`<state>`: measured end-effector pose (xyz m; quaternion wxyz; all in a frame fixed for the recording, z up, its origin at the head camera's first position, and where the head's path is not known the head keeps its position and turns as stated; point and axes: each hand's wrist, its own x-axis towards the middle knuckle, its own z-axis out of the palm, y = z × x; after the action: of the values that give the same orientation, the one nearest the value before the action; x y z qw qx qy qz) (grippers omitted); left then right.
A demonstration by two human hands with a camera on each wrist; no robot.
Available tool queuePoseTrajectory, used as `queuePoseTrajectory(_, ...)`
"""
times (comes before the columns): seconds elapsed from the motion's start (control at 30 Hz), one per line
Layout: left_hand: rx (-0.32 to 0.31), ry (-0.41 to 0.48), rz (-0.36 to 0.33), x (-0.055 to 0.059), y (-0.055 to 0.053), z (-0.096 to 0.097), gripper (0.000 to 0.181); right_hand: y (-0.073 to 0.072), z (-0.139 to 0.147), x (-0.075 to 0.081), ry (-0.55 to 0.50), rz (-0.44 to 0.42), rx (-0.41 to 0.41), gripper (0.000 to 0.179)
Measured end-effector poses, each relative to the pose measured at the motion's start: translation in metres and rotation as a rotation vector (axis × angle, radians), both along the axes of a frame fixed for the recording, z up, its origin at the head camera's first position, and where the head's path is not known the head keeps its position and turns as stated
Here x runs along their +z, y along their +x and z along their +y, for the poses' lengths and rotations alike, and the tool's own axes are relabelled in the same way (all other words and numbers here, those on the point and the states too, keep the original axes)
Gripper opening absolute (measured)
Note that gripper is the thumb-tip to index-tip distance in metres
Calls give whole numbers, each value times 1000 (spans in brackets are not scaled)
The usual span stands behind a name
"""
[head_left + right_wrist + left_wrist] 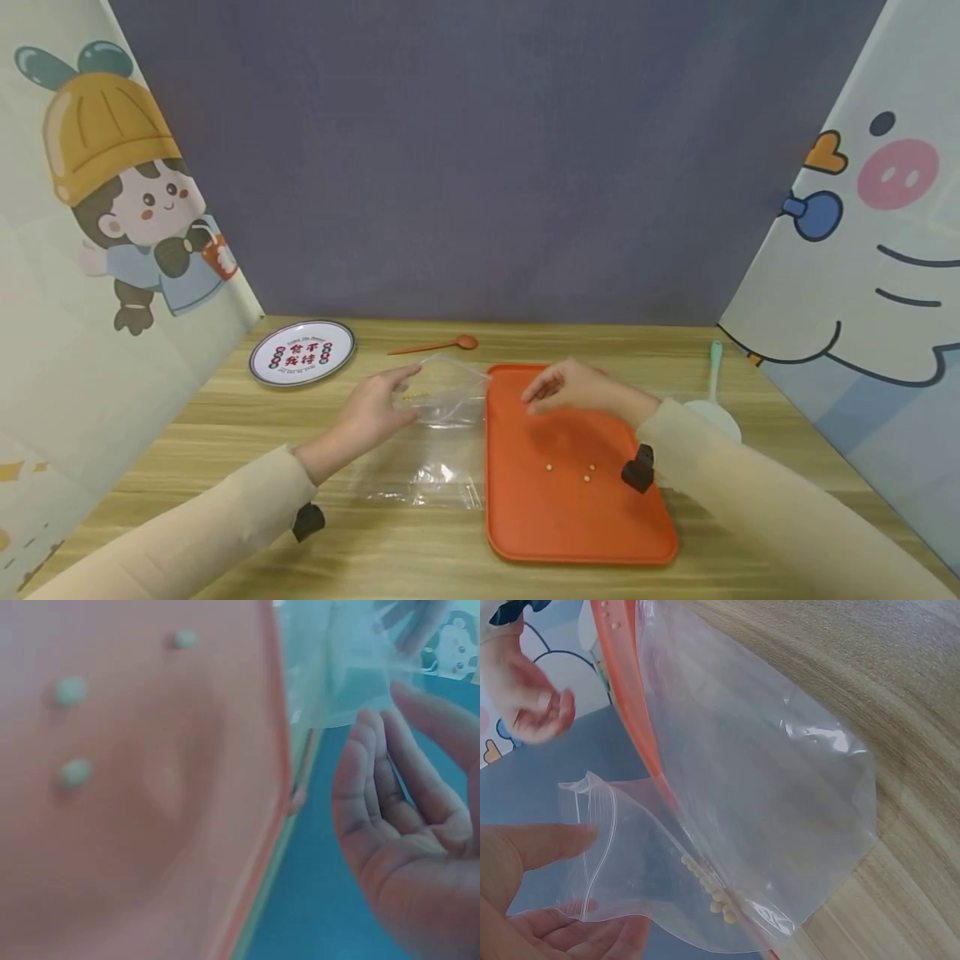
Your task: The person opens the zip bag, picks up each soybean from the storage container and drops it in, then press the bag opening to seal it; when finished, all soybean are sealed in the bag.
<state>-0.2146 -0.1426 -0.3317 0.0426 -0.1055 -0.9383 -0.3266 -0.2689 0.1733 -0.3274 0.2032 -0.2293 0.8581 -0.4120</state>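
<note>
A clear zip bag (450, 454) lies on the table with its mouth end raised. My left hand (378, 406) holds it near the zip strip, thumb (574, 844) on one side and fingers on the other, partly seen through the plastic. Several pale yellow beans (714, 896) sit inside the bag along a fold. My right hand (573, 387) hovers over the far part of the orange tray (577, 525), fingers loosely bent with a gap to the thumb, and nothing shows between them. Three pale beans (71, 691) lie apart on the tray.
Behind the left hand stands a white plate (302, 353) with red and dark lettering. An orange spoon (467, 342) lies at the back. Right of the tray, a pale green ladle-like utensil (716, 367) is partly covered by the right sleeve. Printed panels (885, 275) border the sides.
</note>
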Motion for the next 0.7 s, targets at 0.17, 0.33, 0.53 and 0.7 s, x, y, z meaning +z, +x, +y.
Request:
queuePoseTrajectory(0.17,-1,4,-12,0,1,-1,74,6,17,-16,3,-56,102,35)
queuePoseTrajectory(0.33,-2,1,-7,-1,1,1,74,12,26,-29,-2,-103,152,31)
queuePoseTrajectory(0.53,-4,-11,-6,0,2,2,73,20,24,-40,15,-98,169,27)
queuePoseTrajectory(0.7,-3,-13,-12,2,4,3,73,23,21,-44,11,-61,154,23)
